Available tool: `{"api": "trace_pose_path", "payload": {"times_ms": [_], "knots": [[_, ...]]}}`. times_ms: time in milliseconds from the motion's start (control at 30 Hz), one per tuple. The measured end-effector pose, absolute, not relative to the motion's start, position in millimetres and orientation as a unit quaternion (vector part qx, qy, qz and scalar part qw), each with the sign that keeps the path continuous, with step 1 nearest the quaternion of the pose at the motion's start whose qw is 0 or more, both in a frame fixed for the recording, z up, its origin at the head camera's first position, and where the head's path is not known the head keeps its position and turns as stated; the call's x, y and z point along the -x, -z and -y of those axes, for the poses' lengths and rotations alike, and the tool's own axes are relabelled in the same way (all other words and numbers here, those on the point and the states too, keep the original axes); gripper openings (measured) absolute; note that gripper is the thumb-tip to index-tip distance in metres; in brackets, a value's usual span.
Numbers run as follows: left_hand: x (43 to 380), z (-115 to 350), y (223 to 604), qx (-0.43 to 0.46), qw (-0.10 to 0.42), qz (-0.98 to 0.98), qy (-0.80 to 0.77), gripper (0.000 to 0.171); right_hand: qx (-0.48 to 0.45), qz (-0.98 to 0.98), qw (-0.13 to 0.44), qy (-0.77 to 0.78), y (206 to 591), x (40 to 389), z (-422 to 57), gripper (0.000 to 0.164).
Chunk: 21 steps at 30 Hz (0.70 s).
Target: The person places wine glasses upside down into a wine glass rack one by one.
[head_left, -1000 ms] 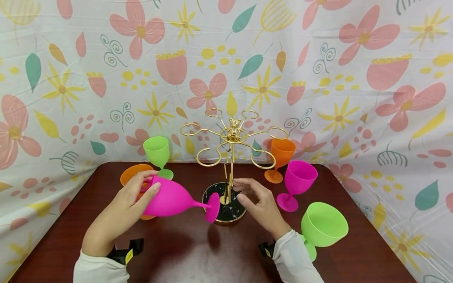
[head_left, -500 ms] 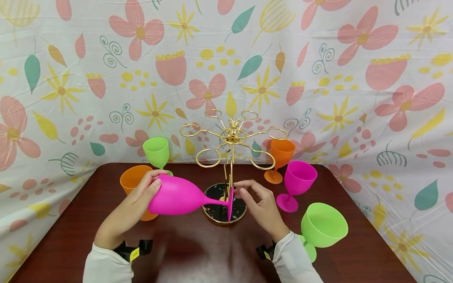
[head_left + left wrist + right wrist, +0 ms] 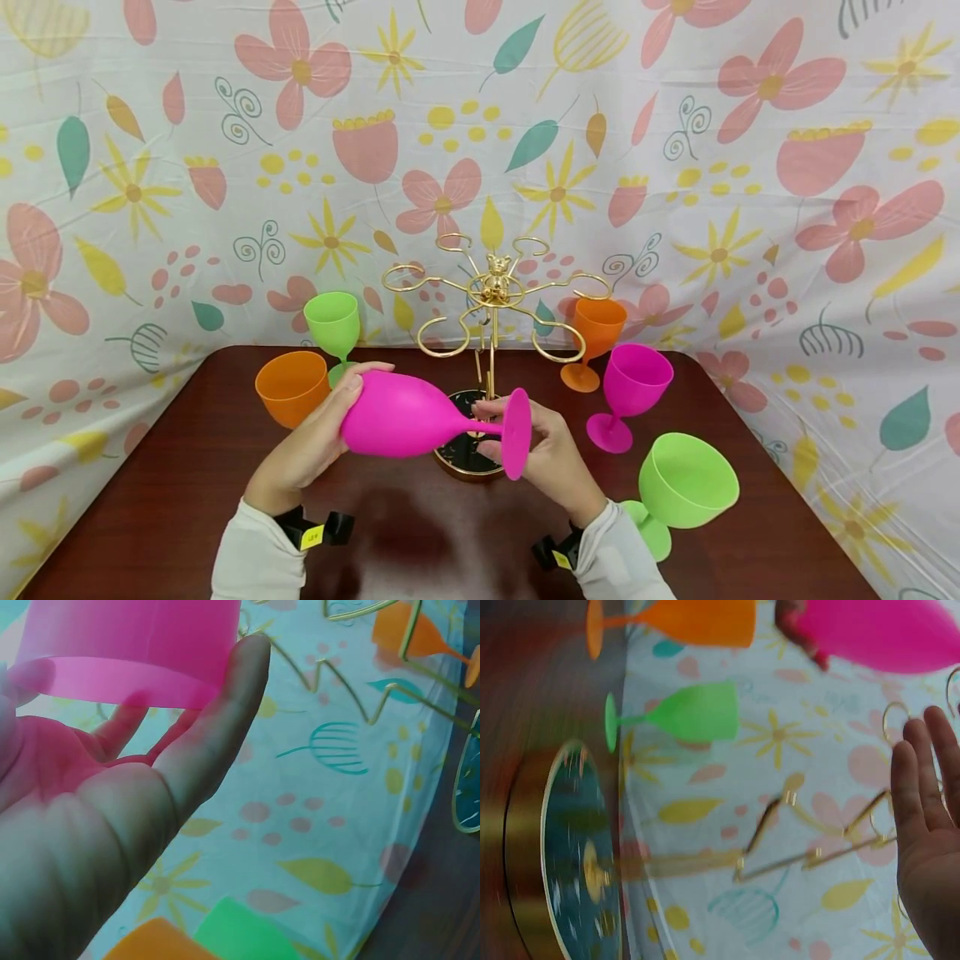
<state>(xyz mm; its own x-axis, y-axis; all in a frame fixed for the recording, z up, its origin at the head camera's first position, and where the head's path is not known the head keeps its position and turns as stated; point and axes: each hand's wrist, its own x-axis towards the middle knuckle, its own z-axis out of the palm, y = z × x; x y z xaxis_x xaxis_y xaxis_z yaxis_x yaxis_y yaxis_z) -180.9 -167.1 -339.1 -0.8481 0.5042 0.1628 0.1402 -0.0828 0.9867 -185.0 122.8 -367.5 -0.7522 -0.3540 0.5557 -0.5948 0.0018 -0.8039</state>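
Note:
A magenta plastic goblet [image 3: 405, 417] lies sideways in the air above the table, its foot to the right. My left hand [image 3: 318, 446] grips the bowl near its rim; in the left wrist view the thumb and fingers spread round the bowl [image 3: 135, 645]. My right hand [image 3: 551, 454] is at the stem, partly hidden behind the goblet's foot, with the stem passing between thumb and fingers. In the right wrist view its fingers [image 3: 907, 787] look nearly straight. Behind the goblet stands a gold wire rack [image 3: 495, 321] with open loops on a round black base [image 3: 461, 458].
On the left stand an orange goblet [image 3: 292, 387] and a green goblet [image 3: 333, 325]. To the right are another orange goblet [image 3: 597, 329], a magenta goblet [image 3: 636, 379] and a green goblet [image 3: 686, 483]. A floral cloth [image 3: 450, 108] hangs behind the dark table [image 3: 150, 517].
My left hand has carried the magenta goblet to the right. Its foot has turned and now overlaps my right hand, whose fingers have come to the stem.

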Motion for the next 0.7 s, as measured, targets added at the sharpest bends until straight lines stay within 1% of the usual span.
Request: {"api": "trace_pose_path", "payload": {"times_ms": [200,400,500,600,700], "knots": [[187,159,347,-0.236,0.158,-0.659,-0.697,0.045,-0.370,0.637,0.131,-0.664,368,183,-118,0.031],[188,158,349,-0.238,0.162,-0.661,-0.693,0.049,-0.362,0.640,0.149,-0.661,367,179,-116,0.027],[188,156,349,-0.245,0.169,-0.667,-0.683,0.049,-0.349,0.647,0.172,-0.656,364,175,-115,0.024],[191,154,351,-0.262,0.165,-0.693,-0.651,0.045,-0.337,0.647,0.191,-0.657,360,172,-116,0.020],[193,152,354,-0.284,0.146,-0.723,-0.612,0.035,-0.322,0.640,0.173,-0.675,357,168,-117,0.018]]}}
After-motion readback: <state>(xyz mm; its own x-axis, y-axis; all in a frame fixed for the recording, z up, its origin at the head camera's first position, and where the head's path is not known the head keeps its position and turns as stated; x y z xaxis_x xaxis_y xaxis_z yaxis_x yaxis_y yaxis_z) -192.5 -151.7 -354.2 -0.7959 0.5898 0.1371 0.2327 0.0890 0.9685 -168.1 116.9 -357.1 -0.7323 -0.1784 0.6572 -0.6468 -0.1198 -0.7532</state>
